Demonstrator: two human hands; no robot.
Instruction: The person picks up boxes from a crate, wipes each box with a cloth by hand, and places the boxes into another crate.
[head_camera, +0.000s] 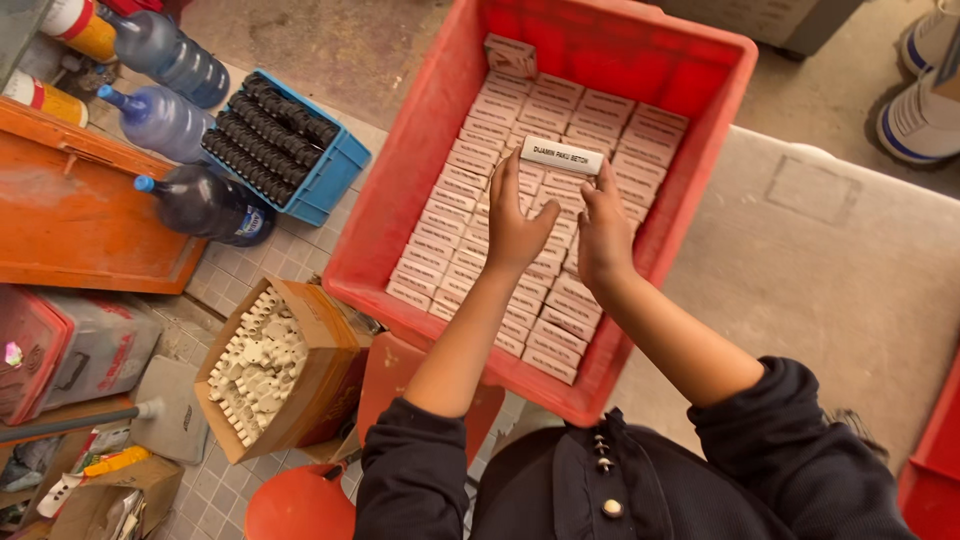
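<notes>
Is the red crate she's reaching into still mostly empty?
No, the red crate is nearly filled with neat rows of small pale boxes, and both hands hold one more box above them.

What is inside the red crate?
The red crate holds rows of small pale boxes. Both hands hold one white box above them. The hands and forearms cover some boxes; the crate floor is hidden.

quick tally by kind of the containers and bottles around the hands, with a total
red crate: 1
blue tray: 1
open cardboard box: 1
dark plastic bottles: 3
white box held by both hands: 1
Total: 7
</notes>
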